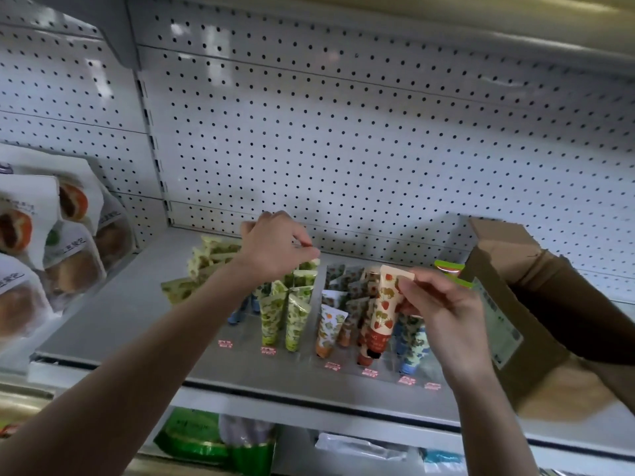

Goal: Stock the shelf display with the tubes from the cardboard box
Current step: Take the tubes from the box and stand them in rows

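Note:
On the grey shelf (137,304) stands a clear display (309,338) holding rows of upright tubes: green ones (295,321), orange ones (328,333) and blue ones (412,345). My right hand (443,310) grips a red strawberry-print tube (383,314), cap down, over the red row. Above the back of the green row, my left hand (275,249) has its fingertips pinched at the top of a green tube (307,266). A few green tubes (206,259) lie loose behind it. The open cardboard box (536,304) rests on the shelf at the right.
Packets of pastries (51,242) hang or lean at the left end of the shelf. A white pegboard wall (343,132) backs the shelf. Green tube ends (450,269) poke out beside the box. Bagged goods (206,438) sit on the shelf below.

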`<control>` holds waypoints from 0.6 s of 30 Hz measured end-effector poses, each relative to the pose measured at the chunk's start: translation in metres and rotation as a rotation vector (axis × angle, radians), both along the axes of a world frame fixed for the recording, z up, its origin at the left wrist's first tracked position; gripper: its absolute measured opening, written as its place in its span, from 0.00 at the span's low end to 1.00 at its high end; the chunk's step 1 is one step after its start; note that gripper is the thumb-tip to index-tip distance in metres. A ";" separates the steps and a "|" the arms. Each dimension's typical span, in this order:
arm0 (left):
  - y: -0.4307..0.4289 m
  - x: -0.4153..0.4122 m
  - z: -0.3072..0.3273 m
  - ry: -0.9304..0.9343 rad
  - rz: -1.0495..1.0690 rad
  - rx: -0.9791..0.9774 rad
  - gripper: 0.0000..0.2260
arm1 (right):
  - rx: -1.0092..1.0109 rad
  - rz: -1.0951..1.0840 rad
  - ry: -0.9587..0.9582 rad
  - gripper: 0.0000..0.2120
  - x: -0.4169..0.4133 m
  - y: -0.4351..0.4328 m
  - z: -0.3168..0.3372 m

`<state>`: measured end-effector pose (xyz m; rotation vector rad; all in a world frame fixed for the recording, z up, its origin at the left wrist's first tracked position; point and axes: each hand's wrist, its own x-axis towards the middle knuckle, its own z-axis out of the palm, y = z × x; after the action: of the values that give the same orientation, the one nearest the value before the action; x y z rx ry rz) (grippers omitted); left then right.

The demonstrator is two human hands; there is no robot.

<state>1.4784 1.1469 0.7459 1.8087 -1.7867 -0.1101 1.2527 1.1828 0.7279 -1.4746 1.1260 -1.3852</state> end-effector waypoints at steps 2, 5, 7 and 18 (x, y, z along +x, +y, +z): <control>-0.006 -0.020 0.000 0.030 -0.062 -0.005 0.07 | -0.016 -0.021 0.012 0.06 -0.014 0.000 0.000; -0.015 -0.045 -0.005 0.049 -0.131 0.009 0.07 | -0.015 -0.031 -0.016 0.05 -0.030 0.001 0.000; -0.022 -0.061 -0.009 0.055 -0.169 0.022 0.07 | -0.024 -0.039 -0.026 0.05 -0.039 0.001 0.000; -0.063 -0.124 -0.024 -0.174 -0.148 0.176 0.10 | -0.021 -0.088 -0.006 0.07 -0.079 -0.002 -0.007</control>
<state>1.3542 1.0841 0.7221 1.8524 -2.0914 -0.1774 1.1735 1.1806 0.7211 -1.4500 1.1886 -1.4647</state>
